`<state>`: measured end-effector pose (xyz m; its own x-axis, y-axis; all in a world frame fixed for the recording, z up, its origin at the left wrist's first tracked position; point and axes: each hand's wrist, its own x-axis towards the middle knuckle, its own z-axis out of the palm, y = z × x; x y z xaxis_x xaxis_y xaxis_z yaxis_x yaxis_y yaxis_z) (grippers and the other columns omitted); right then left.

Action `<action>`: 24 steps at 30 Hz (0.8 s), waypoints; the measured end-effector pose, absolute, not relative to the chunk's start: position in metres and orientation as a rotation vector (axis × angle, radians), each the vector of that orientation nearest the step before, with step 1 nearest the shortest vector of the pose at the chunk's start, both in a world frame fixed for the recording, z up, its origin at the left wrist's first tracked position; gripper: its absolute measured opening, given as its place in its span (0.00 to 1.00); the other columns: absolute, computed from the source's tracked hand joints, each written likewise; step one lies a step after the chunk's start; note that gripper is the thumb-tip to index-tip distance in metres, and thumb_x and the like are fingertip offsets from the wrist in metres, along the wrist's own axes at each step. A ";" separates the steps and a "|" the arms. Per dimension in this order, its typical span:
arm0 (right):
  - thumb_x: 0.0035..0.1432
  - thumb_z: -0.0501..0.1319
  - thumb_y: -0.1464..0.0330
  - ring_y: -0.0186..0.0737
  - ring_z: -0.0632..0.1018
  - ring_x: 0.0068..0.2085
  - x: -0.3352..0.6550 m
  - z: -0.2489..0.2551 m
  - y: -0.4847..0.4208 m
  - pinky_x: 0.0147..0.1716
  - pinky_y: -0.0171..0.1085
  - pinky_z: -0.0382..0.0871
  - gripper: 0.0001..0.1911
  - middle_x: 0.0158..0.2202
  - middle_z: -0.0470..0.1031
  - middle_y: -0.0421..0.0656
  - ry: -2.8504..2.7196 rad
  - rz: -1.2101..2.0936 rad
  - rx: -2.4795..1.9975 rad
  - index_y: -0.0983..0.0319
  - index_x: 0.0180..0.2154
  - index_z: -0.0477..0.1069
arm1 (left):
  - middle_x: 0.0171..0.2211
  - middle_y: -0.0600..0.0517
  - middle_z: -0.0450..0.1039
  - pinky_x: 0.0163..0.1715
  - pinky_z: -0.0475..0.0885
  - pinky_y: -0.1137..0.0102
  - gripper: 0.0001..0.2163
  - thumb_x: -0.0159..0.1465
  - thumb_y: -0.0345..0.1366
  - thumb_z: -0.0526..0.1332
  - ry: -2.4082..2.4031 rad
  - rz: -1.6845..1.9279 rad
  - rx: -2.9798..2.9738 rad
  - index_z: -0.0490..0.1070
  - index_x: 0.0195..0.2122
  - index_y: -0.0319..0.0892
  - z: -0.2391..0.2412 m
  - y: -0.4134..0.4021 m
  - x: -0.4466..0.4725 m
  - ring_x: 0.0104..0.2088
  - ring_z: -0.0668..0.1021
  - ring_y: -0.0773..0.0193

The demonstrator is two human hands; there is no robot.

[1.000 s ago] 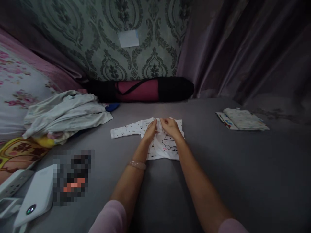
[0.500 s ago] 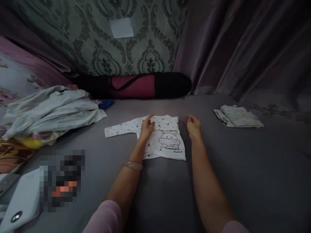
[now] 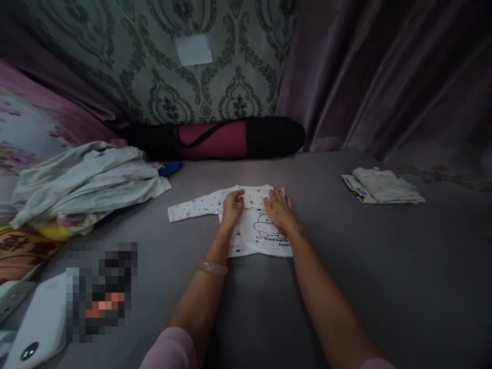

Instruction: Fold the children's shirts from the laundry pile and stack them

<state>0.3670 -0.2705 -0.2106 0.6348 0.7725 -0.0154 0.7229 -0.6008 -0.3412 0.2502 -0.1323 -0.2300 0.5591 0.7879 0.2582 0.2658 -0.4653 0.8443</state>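
A small white long-sleeved baby top (image 3: 249,246) lies flat in front of me, with a little print and a hippo drawing on its front. One sleeve stretches out to the left; the other is folded across the chest. My left hand (image 3: 233,209) rests on the upper middle of the top, fingers slightly bent and partly hidden, thumb apart from the index finger. Flat on the folded sleeve and right side lies my right hand (image 3: 280,211), fingers extended, covering part of the hippo.
Rumpled pale clothes (image 3: 88,179) are heaped at the left. A folded pale garment stack (image 3: 388,185) sits at the right. Along the wall lies a black and dark-pink long bag (image 3: 215,139). A white device (image 3: 42,318) and a pixelated patch occupy the lower left of the grey sheet (image 3: 384,266).
My right hand has moved left from beside the top and come down flat on its right side. My left hand stays in about the same place on the fabric.
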 end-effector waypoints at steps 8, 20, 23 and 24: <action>0.69 0.35 0.56 0.45 0.44 0.70 0.362 -0.217 -0.269 0.65 0.51 0.38 0.35 0.70 0.44 0.49 -1.219 0.091 -2.674 0.70 0.67 0.48 | 0.41 0.41 0.70 0.49 0.68 0.63 0.17 0.60 0.22 0.50 0.757 0.848 2.465 0.71 0.48 0.34 -0.237 -0.136 0.245 0.45 0.73 0.57; 0.68 0.39 0.60 0.48 0.46 0.69 0.356 -0.192 -0.261 0.65 0.54 0.32 0.31 0.70 0.46 0.51 -1.354 0.066 -2.637 0.69 0.67 0.49 | 0.65 0.39 0.56 0.61 0.55 0.51 0.19 0.67 0.32 0.50 0.968 0.474 2.906 0.67 0.57 0.37 -0.199 -0.160 0.248 0.65 0.57 0.45; 0.67 0.39 0.65 0.45 0.47 0.69 0.345 -0.198 -0.258 0.66 0.49 0.32 0.30 0.69 0.48 0.49 -1.567 -0.047 -2.491 0.69 0.67 0.50 | 0.67 0.40 0.52 0.64 0.50 0.53 0.23 0.68 0.32 0.47 0.762 0.457 2.962 0.58 0.64 0.35 -0.207 -0.162 0.253 0.68 0.51 0.48; 0.67 0.40 0.66 0.44 0.48 0.69 0.342 -0.202 -0.257 0.66 0.47 0.34 0.30 0.69 0.48 0.49 -1.603 0.002 -2.477 0.70 0.67 0.50 | 0.67 0.39 0.53 0.64 0.51 0.54 0.23 0.68 0.33 0.46 0.747 0.402 2.944 0.57 0.64 0.34 -0.212 -0.161 0.254 0.68 0.52 0.49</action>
<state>0.3422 -0.2570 -0.2019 0.4152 0.9040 0.1020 0.9037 -0.3970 -0.1600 0.2542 -0.1613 -0.2124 0.8470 0.4780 0.2326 0.4576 -0.8783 0.1388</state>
